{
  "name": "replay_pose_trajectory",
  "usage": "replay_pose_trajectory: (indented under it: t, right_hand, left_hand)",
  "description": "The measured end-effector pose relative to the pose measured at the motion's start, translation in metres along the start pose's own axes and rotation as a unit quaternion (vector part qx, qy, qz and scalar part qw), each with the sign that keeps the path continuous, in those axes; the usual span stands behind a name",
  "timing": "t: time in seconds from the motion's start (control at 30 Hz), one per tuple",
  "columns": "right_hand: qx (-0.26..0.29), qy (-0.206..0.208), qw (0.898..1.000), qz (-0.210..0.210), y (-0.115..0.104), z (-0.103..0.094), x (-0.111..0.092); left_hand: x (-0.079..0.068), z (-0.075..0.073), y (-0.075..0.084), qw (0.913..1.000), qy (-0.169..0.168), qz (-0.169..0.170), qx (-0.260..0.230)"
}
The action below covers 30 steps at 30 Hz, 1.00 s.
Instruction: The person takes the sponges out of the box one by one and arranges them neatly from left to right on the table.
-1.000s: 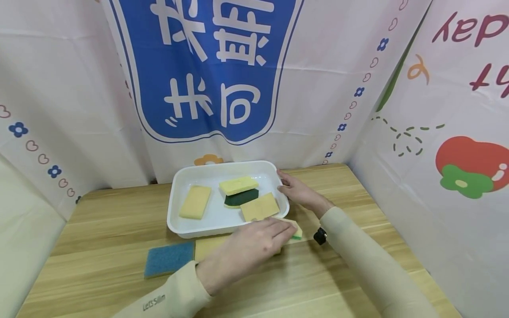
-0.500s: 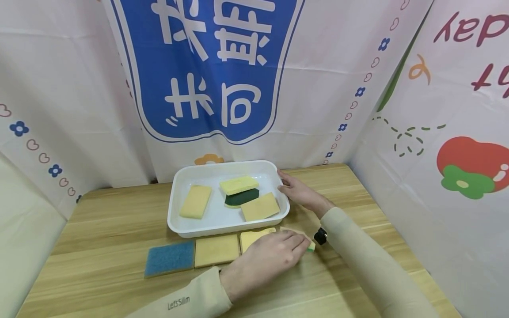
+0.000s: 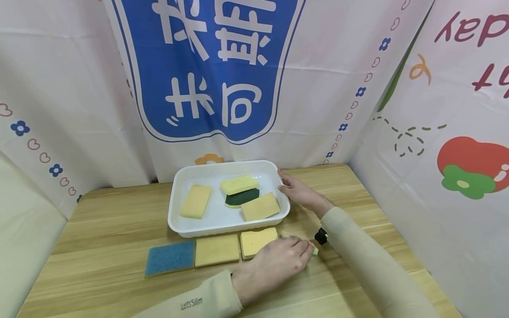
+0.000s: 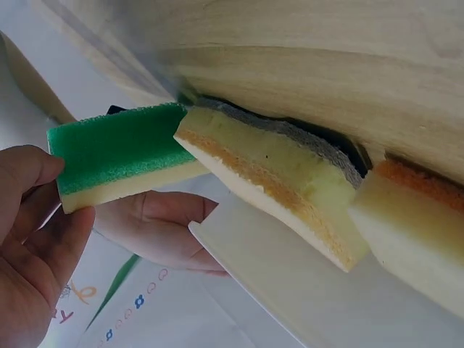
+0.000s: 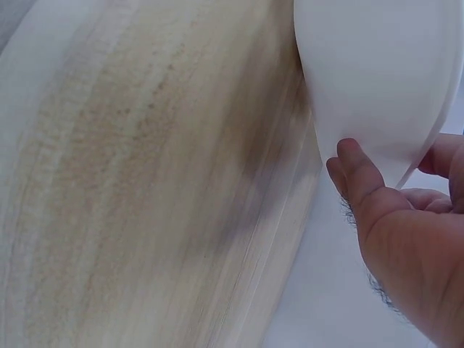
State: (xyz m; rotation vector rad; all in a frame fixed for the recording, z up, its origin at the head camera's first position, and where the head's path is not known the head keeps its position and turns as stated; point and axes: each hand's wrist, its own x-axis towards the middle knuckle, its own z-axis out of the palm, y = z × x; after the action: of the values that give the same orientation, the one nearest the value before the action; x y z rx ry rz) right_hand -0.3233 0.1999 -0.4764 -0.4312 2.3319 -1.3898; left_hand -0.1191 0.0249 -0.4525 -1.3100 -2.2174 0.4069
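Left hand (image 3: 276,265) has a narrow pinch on the green-backed sponge (image 4: 119,148). Fingers are at its right end, away from the neighbouring sponge; most of the block sticks out past the fingertips toward that neighbour. Green face down, cream foam up, small corner showing beyond the fingers in the head view. Can't tell if it touches the tabletop (image 3: 119,221) or the neighbour.

Sponge sits in front of the tray's right front corner, at the right end of a row: blue-topped sponge (image 3: 170,258), plain yellow sponge (image 3: 217,250), grey-bottomed sponge (image 3: 256,242), then the held one.

Right hand (image 5: 417,235) grips the right end wall of the white tray (image 3: 228,230), fingers round the rim. Inside: beige sponge (image 3: 196,201) on the left, bright yellow sponge (image 3: 239,184) just behind a dark green-topped sponge (image 3: 242,198), tan sponge (image 3: 260,206) at front right.
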Motion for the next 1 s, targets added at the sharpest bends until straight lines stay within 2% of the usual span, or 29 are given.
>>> replay_pose_trajectory:
  t: [0.23, 0.4, 0.5, 0.73, 1.0]
  right_hand:
    - [-0.001, 0.001, 1.000, 0.000, 0.001, -0.001, 0.000]
    - [-0.001, -0.001, 1.000, -0.003, 0.001, -0.001, -0.001]
    - [-0.003, -0.001, 1.000, -0.003, 0.001, -0.002, -0.001]
    - [0.001, -0.003, 1.000, -0.001, 0.001, -0.001, -0.002]
    - [0.002, -0.001, 1.000, -0.003, 0.002, 0.000, -0.001]
  left_hand:
    - [0.004, 0.001, 0.008, 0.9998, 0.017, 0.002, 0.008]
    - [0.004, 0.000, 0.013, 0.9995, -0.023, 0.008, -0.019]
    - [0.004, 0.002, 0.018, 0.9984, -0.043, -0.001, -0.036]
    - [0.005, 0.007, 0.028, 0.9976, -0.061, -0.021, -0.025]
    - [0.005, 0.011, 0.030, 0.9970, -0.072, -0.021, -0.018]
